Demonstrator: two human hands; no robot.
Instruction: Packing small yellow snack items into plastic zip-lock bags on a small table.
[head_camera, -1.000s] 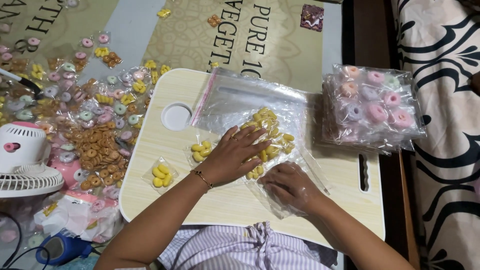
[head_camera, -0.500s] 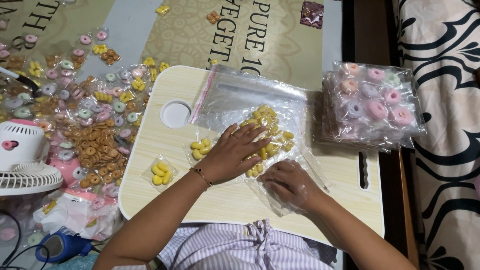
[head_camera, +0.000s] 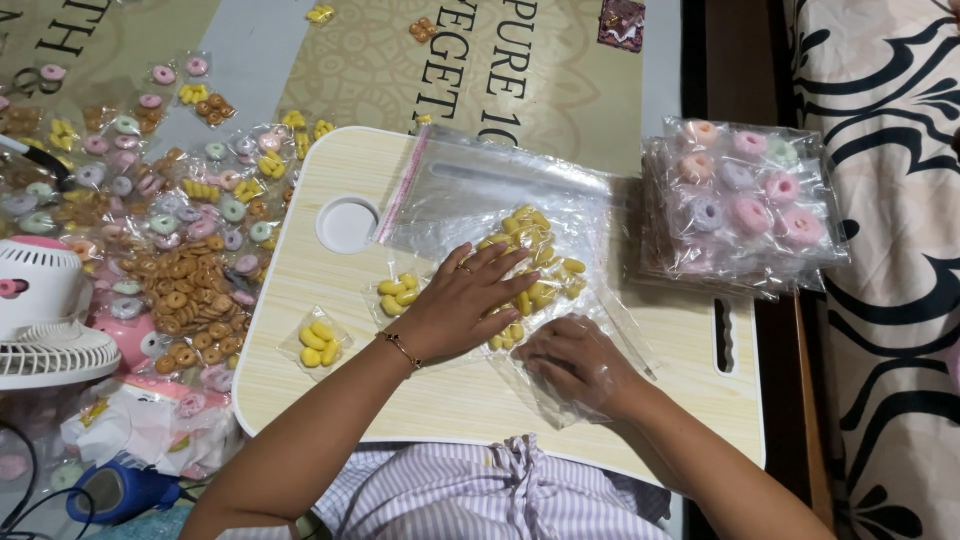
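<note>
A pale wood-grain lap table (head_camera: 330, 370) with a round cup hollow (head_camera: 346, 224) sits over a printed beige and grey mat (head_camera: 560, 80). Left of it stand a white fan (head_camera: 45, 310) and a blue device (head_camera: 115, 490). On the right lies black-and-white patterned fabric (head_camera: 890, 250). The light is soft and even.

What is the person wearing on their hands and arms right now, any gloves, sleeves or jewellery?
Both arms are bare, with no sleeves showing. The left hand has a ring on one finger and a thin gold-coloured bracelet at the wrist. The right hand is inside a thin clear plastic covering, either a glove or a bag.
</note>
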